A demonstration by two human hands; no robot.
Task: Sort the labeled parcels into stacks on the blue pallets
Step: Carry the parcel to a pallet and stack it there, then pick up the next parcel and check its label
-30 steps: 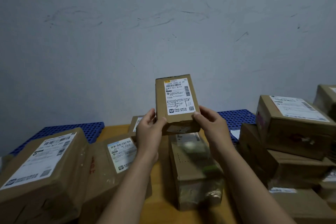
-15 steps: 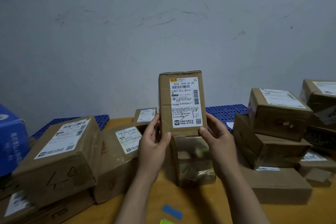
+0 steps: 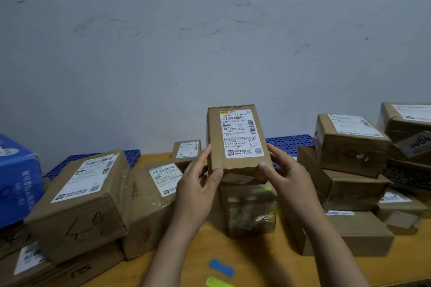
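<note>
A small brown parcel (image 3: 238, 142) with a white shipping label facing me is held upright in front of the wall. My left hand (image 3: 198, 184) grips its lower left edge and my right hand (image 3: 283, 175) grips its lower right edge. Below it a tape-wrapped parcel (image 3: 250, 209) stands on the wooden table (image 3: 251, 261). Blue pallets lie at the back left (image 3: 133, 157) and the back right (image 3: 289, 143). Labeled parcels sit to the left (image 3: 84, 196), (image 3: 156, 193), and a stack of parcels (image 3: 349, 144) rises on the right.
A blue carton (image 3: 16, 179) stands at the far left. A small labeled box (image 3: 186, 150) sits behind my left hand. A blue strip (image 3: 221, 267) and a green strip (image 3: 219, 282) lie on the table near the front edge. A grey wall closes the back.
The parcel has been raised and turned more upright, its label now squarely facing me. The view has pulled back, showing the blue carton and the colored strips.
</note>
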